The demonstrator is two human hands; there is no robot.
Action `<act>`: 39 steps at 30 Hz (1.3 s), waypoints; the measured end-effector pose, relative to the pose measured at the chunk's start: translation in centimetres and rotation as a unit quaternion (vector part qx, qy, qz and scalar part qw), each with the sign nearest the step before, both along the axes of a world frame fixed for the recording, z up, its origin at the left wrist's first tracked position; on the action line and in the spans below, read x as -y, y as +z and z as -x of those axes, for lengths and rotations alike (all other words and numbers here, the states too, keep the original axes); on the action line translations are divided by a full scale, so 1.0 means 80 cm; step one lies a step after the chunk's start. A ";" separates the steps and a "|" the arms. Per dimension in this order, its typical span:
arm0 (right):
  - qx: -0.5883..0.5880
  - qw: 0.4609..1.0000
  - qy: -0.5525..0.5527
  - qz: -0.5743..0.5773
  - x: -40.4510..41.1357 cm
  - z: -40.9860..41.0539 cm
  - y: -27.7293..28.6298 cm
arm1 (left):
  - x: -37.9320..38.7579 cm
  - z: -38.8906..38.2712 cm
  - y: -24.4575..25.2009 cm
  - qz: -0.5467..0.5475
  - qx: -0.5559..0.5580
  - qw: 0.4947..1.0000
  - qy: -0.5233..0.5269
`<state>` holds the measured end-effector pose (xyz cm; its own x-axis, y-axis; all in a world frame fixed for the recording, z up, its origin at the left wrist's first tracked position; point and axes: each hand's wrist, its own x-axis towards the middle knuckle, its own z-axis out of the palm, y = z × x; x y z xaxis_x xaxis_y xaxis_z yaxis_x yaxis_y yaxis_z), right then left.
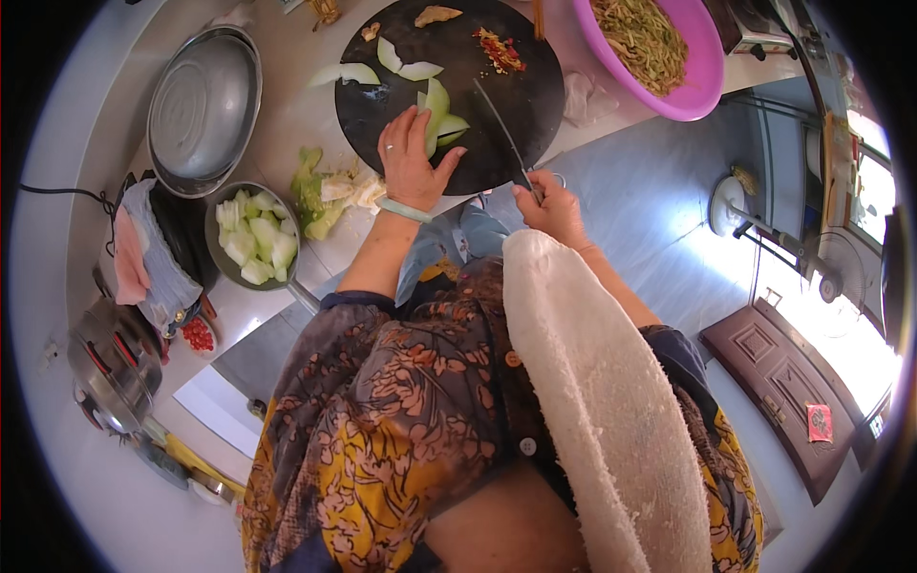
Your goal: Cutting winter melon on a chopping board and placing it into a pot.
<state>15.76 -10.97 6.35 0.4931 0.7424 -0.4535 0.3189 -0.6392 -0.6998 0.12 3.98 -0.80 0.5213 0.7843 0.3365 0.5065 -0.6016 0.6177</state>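
My left hand (414,161), with a ring and a pale green bangle, holds pale green gourd or melon pieces (438,107) against a round dark cutting board (534,107). The fingertips rest along the left side of those pieces. In my right hand (553,213) is the handle of a kitchen knife (499,118). Its blade is seen nearly edge-on over the board, to the right of the pieces and apart from them. More slices (419,70) lie farther up on the board and over its left edge. Chopped red chili (499,51) sits at the upper right, near a piece of ginger (437,16).
Left of the board are peelings (315,193), a pan (294,247) of cut gourd pieces and a metal basin (197,107). A pink basin (706,86) of shredded food stands upper right, beside a crumpled plastic bag (589,99). A white towel (609,401) hangs over my front.
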 end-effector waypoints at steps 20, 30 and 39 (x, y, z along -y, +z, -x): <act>-0.014 0.999 0.035 0.000 -0.029 -0.047 0.028 | -0.021 -0.010 0.024 -0.019 -0.049 0.997 -0.061; -0.039 0.999 0.023 -0.014 -0.019 -0.043 0.011 | -0.039 -0.060 0.039 0.075 -0.190 0.979 -0.029; -0.061 0.998 0.006 -0.032 -0.015 -0.042 0.005 | -0.043 -0.052 0.027 0.065 -0.059 0.991 -0.100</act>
<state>19.12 -9.75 6.73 0.4282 0.7774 -0.4608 0.2364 -0.5885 -0.7731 4.28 7.39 1.40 0.7002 0.6941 0.1670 0.4579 -0.6161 0.6409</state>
